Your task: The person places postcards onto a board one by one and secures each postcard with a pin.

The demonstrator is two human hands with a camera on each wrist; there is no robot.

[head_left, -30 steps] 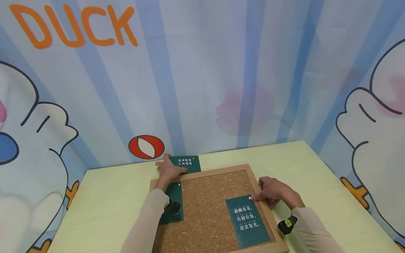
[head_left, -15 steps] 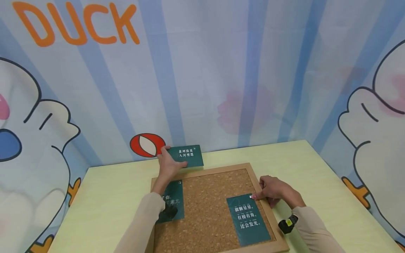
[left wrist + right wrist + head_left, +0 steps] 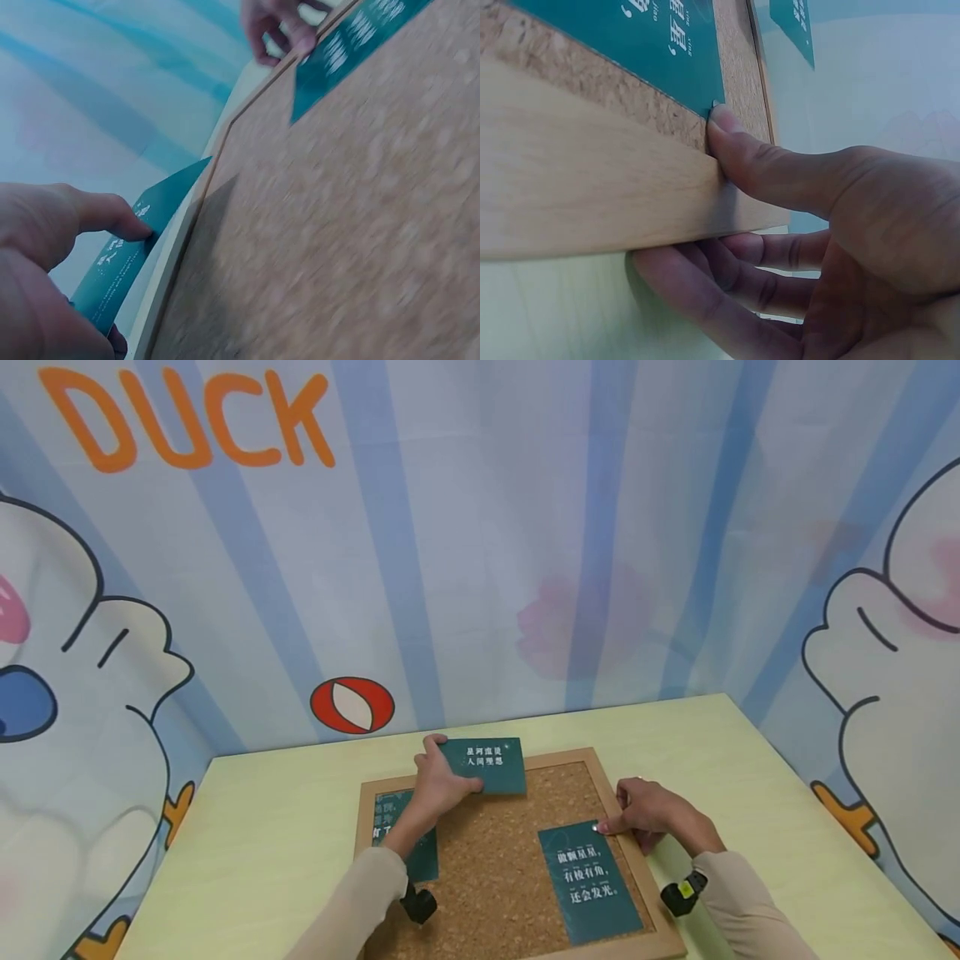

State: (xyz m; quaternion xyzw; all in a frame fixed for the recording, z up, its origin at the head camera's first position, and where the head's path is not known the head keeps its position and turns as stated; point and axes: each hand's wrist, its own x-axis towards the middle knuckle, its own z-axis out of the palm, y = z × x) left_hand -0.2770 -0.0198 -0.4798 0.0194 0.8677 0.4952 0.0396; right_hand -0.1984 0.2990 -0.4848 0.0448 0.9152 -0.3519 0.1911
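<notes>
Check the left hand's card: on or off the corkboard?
Off: the left hand holds the card raised, its shadow falling on the corkboard.

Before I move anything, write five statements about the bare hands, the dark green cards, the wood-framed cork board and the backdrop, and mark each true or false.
1. The left hand holds a dark green rectangular card with white writing. True.
2. That card lies flat on the pale yellow table. False: it is held raised at the far edge of the wood-framed brown cork board.
3. The right hand grips the board's pale wooden frame. True.
4. No other green card is on the cork. False: two are, a left card and a right card.
5. Large orange letters on the blue-striped backdrop spell DUCK. True.
</notes>
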